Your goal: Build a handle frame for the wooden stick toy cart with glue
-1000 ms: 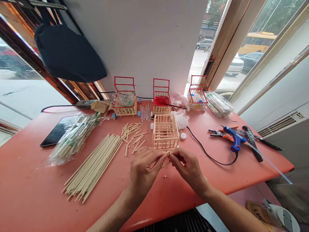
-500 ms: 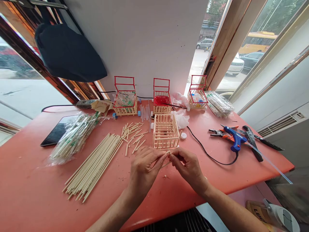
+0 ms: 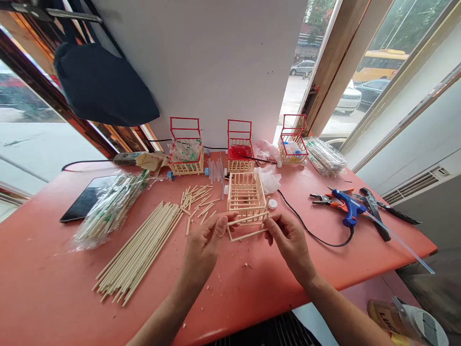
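Note:
Between my two hands is a small rectangular frame of wooden sticks [image 3: 248, 236], raised over the near part of the table. My left hand [image 3: 207, 240] is closed at the frame's left end, thumb up. My right hand [image 3: 290, 242] pinches its right end between thumb and fingers. Just beyond the frame stands a cart-like basket of bare sticks [image 3: 247, 192], partly hidden by it. Short cut sticks [image 3: 200, 199] lie scattered left of the basket, and a bundle of long sticks [image 3: 139, 254] lies farther left.
Three red-trimmed stick carts [image 3: 240, 166] stand along the wall. On the right are a blue glue gun [image 3: 347, 206] with its cord, pliers [image 3: 322, 198] and black-handled tools [image 3: 376, 216]. Bagged sticks [image 3: 111, 206] overlap a dark tablet [image 3: 81, 199] on the left. A white cap [image 3: 272, 204] sits beside the basket.
My hands have moved apart from a close pinch together, and the stick frame now shows between them. The view has tilted slightly; the table items stay in place.

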{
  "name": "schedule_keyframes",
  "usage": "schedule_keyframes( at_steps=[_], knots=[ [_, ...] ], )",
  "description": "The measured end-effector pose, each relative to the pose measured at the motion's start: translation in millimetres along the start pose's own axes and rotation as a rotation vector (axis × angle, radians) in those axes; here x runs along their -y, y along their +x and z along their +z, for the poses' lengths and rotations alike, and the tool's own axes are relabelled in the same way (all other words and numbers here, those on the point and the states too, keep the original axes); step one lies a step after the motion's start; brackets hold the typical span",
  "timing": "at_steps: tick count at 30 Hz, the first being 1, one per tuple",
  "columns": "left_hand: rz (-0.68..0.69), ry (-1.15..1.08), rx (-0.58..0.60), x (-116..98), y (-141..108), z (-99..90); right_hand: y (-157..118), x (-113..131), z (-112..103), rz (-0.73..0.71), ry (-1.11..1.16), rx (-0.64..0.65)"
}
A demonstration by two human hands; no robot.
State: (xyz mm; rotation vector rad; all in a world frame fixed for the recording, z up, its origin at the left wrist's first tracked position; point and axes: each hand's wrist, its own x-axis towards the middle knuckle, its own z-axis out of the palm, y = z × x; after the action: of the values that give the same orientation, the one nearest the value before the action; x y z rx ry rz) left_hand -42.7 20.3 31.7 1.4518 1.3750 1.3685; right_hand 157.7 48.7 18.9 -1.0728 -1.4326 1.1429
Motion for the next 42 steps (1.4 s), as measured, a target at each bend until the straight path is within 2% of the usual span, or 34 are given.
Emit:
schedule_keyframes(
  at_steps=[5, 11, 16, 32, 38, 42],
  knots=[
    [-0.033, -0.062, 0.022, 1.7, 1.9, 0.2, 1.2, 2.1, -3.7, -0.009, 0.035, -0.045],
    [-0.059, -0.030, -0.018, 0.1, 1.2, 0.7, 1.2, -0.9, -2.1, -0.015, 0.015, -0.002],
    [-0.040, -0.039, -0.016, -1.4, 2.6, -0.2, 1.6, -0.2, -1.7, -0.018, -0.001, 0.021],
    [-0.109, -0.107, 0.018, 4.7, 4.9, -0.1, 2.1, 6.5, -3.4, 0.013, -0.013, 0.095],
    [-0.101, -0.178, 0.046, 3.7, 9.7, -3.6, 5.0, 1.2, -6.9, -0.046, -0.058, 0.052],
    [-0.158, -0.293, 0.120, -1.8, 12.0, -6.9, 5.5, 10.0, -11.5, -0.080, -0.130, 0.000]
  ],
)
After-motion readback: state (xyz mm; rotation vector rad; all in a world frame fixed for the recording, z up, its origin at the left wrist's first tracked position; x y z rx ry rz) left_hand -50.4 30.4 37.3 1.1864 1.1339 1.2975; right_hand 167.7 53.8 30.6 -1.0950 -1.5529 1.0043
